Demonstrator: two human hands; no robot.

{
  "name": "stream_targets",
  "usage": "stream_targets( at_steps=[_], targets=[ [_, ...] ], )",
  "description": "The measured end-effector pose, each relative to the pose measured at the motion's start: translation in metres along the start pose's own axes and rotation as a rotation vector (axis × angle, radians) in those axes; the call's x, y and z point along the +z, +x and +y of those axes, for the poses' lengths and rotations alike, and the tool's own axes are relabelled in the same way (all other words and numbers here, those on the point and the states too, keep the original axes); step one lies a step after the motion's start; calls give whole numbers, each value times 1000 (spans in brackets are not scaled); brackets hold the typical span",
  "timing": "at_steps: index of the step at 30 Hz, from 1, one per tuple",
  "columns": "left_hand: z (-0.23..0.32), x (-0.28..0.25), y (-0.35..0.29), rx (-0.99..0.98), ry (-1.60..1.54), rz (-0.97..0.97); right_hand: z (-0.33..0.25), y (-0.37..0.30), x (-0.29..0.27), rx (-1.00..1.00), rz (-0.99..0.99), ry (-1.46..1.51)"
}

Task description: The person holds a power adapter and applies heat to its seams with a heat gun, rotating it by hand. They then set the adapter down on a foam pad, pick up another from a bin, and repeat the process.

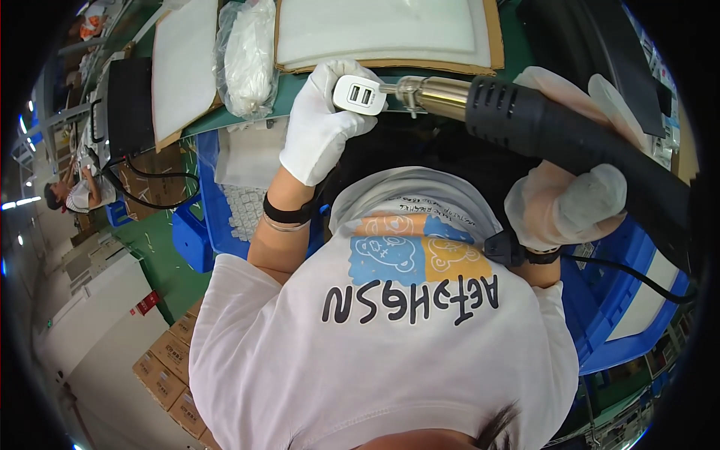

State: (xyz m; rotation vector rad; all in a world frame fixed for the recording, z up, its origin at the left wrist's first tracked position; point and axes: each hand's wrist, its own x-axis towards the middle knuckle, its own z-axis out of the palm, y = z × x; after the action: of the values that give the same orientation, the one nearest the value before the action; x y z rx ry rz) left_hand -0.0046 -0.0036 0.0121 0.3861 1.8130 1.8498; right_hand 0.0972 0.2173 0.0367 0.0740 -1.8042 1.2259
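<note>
My left hand point(313, 135), in a white glove, is closed around a white two-port USB charger point(358, 105) with its port face turned up. My right hand point(574, 206), also covered in pale thin glove material, is wrapped round the black body of a hot air gun point(510, 112). The gun's metal nozzle point(439, 97) points left, its narrow tip right beside the charger's edge. I cannot tell whether the tip touches it.
White foam sheets point(375, 34) in cardboard lie at the table's far side, beside a clear plastic bag point(251, 60). Blue bins point(607, 330) flank me; the left one holds many small white pieces point(244, 210). A black cable point(637, 277) hangs at right. Another person point(82, 187) sits far left.
</note>
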Motion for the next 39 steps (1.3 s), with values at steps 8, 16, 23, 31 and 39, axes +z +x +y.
stream_targets(
  at_steps=[8, 16, 23, 31, 39],
  targets=[
    [3, 5, -1, 19, 138, 57, 11, 4, 1, -122, -70, 147],
    [4, 8, -2, -78, 64, 115, 4, 9, 1, -157, -131, 215],
    [7, 9, -2, -86, 90, 52, -2, 7, 7, 17, -15, 78],
    [8, -12, 2, -212, -229, -254, 6, 1, -6, 23, 66, 107],
    [1, -1, 4, -73, -589, -43, -9, -5, 2, 149, 238, -4]
  ],
)
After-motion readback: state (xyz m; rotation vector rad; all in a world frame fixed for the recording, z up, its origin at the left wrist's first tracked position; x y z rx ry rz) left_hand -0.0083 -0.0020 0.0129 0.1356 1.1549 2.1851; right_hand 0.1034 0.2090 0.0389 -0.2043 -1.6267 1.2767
